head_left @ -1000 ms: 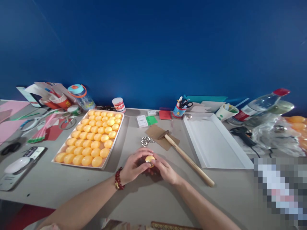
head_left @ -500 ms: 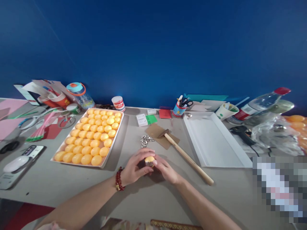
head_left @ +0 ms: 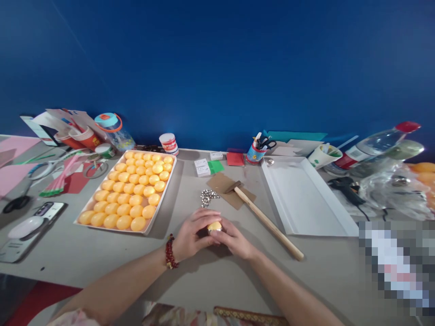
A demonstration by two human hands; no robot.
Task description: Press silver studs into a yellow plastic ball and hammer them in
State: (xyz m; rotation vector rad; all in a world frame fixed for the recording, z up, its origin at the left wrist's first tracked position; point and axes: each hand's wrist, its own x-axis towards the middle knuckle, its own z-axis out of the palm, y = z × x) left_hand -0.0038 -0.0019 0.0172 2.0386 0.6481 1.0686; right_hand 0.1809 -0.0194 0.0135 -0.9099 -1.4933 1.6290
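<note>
Between my two hands is a small orange ball [head_left: 215, 226] with a shiny silver band or cap on its lower part. My left hand [head_left: 194, 232], with a red bead bracelet on its wrist, curls around the ball's left side. From the right, my right hand [head_left: 234, 236] closes on it, the thumb across the silver part. Just beyond my fingers lies a pile of small silver pieces [head_left: 208, 197]. To the right rests a hammer [head_left: 268, 221] with a wooden handle, its head on a brown sheet [head_left: 220, 183].
A white tray of orange balls [head_left: 159, 198] stands on the left, and another white tray [head_left: 306, 199] on the right. Small white boxes [head_left: 202, 167], a pen cup [head_left: 254, 154] and a jar [head_left: 169, 144] line the back. A phone [head_left: 37, 228] lies far left, a glue gun [head_left: 346, 189] right.
The ball has turned slightly in my fingers, and my right thumb now lies further across its silver part. Both hands stay in nearly the same place; the view has shifted a little.
</note>
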